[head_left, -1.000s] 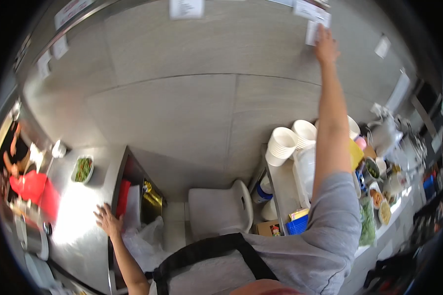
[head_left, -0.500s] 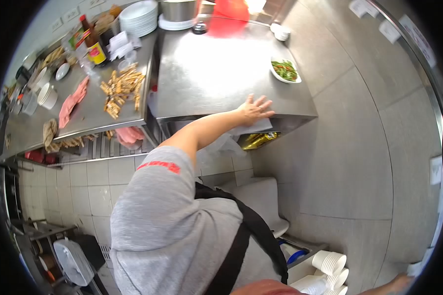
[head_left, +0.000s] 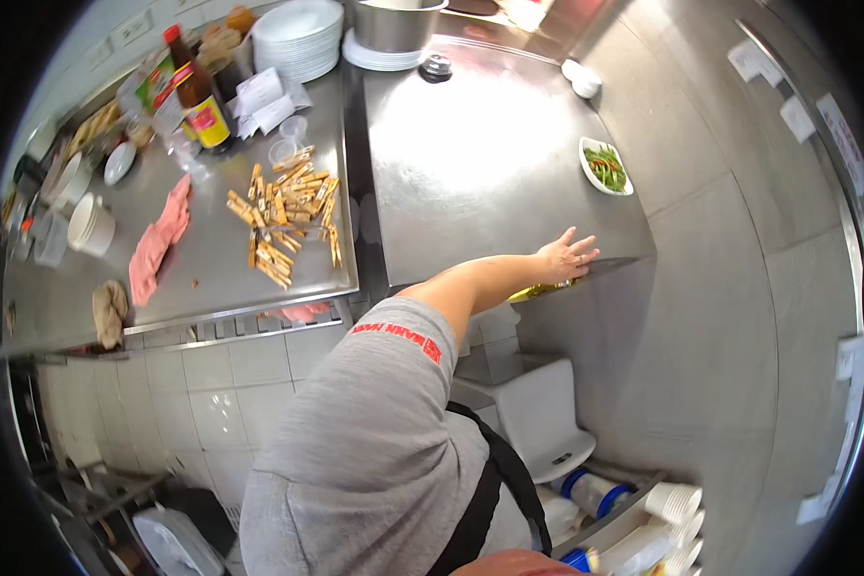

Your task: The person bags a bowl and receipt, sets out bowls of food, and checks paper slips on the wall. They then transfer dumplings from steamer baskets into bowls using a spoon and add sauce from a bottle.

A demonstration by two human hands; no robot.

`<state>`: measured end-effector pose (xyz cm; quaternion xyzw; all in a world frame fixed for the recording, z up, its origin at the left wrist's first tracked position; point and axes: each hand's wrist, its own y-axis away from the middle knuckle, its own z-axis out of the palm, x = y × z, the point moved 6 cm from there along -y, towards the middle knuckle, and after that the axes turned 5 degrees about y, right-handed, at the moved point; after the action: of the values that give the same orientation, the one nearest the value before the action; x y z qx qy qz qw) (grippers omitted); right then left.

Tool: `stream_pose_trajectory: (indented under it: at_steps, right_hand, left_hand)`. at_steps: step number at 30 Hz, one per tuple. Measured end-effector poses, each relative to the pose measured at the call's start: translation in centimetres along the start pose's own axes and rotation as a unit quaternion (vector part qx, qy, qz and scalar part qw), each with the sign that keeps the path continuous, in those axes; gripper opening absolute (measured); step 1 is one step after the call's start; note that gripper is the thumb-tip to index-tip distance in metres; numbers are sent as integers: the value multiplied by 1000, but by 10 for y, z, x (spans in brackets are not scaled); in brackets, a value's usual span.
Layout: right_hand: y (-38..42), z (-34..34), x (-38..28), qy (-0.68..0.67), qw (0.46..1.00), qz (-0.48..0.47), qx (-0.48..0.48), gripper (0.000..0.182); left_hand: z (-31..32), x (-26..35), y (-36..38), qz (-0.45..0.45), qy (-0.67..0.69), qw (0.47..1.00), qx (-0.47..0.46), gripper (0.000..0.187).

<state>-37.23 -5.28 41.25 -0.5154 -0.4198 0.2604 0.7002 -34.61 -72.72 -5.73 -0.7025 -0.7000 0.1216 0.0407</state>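
Note:
My left hand [head_left: 567,257] reaches out at the front edge of a steel table [head_left: 470,226]. Its fingers are spread and nothing shows in them. Above it, near the table's right side, is a white dish of green vegetables [head_left: 606,167] with red bits, apart from the hand. Just below the hand, something shiny and yellow [head_left: 538,290] shows under the tabletop. My right hand is out of sight.
Wooden clothespins [head_left: 288,213], a pink cloth [head_left: 160,240] and a sauce bottle [head_left: 202,101] lie or stand on the left table. Stacked plates [head_left: 298,38], a metal pot [head_left: 394,24] and a call bell [head_left: 436,67] are at the back. A white chair [head_left: 542,413] stands below.
The view has shifted, and a red blurred thing at the back is gone from sight. My left hand stays spread at the table edge. A hand at the lower right has left view.

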Motion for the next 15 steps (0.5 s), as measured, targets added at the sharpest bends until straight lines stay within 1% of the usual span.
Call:
stream_pose_trajectory:
  at_steps: [2,3,4,5,6,7,8,9,10,11,12,13,14,15]
  right_hand:
    - [13,-23,37,-66,993,-80,50,58]
    - [14,-23,65,-56,989,-131,41,54]
    - [8,-10,93,-31,986,-164,10,50]
    - [11,-17,129,-7,982,-185,-28,46]
    - [14,-39,163,20,981,-182,-64,43]
    - [15,-63,193,32,981,-183,-65,43]
    - [16,-110,211,56,983,-163,-54,44]
    - [17,-159,227,90,984,-150,-38,44]
    - [15,-211,237,128,982,-136,-17,45]
    - [13,-263,241,167,978,-126,4,45]
    - [11,-313,248,200,973,-115,13,46]
    - [9,-353,247,227,968,-107,13,47]
    - [11,-390,253,228,969,-95,3,51]
    - [13,-427,259,229,970,-83,-8,57]
  left_hand:
    - [6,3,-5,31,-55,998,-22,44]
    - [-7,-6,-5,-22,68,997,-27,45]
    - [-16,-12,5,-58,191,979,-45,48]
    - [-16,-11,19,-40,261,962,71,52]
    - [-4,-7,19,-17,118,985,127,52]
    - [15,-10,14,-11,142,983,118,50]
    - [-6,-4,19,-32,161,983,80,48]
    - [11,-8,7,-18,160,984,75,48]
    - [20,-3,6,44,73,992,88,49]
    - [70,-14,-4,76,-92,985,127,50]
    - [77,-12,-13,42,-123,991,44,52]
    - [120,-34,-40,7,-78,997,9,49]
    - [102,-17,-42,7,-149,982,-115,43]
    - [74,5,-39,-30,-95,984,-150,39]
